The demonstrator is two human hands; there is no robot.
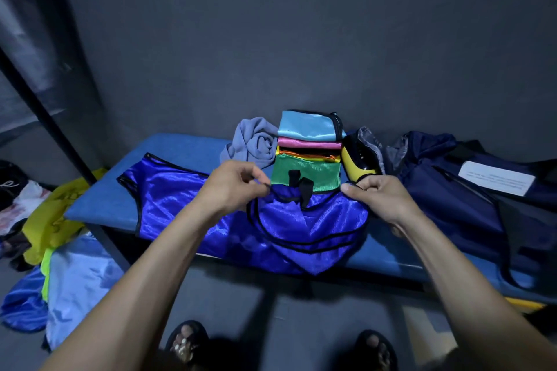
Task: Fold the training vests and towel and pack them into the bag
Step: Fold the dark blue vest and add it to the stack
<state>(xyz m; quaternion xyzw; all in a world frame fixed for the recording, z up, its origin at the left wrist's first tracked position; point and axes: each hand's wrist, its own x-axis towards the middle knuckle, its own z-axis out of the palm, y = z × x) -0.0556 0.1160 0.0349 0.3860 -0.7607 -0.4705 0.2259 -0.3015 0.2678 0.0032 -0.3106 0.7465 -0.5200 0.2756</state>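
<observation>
Now both hands pinch the blue vest's black-trimmed shoulders: left hand [233,187], right hand [380,200]. Blue vest [180,199] drapes over the bed's near edge; slick satin could slide floorward, or snag the folded stack [307,156].

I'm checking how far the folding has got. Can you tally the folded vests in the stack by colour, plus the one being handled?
Light blue vest, folded: 1
Pink vest, folded: 1
Orange vest, folded: 1
Green vest, folded: 1
Royal blue vest, pinched by left hand and right hand: 1
Total: 5
</observation>
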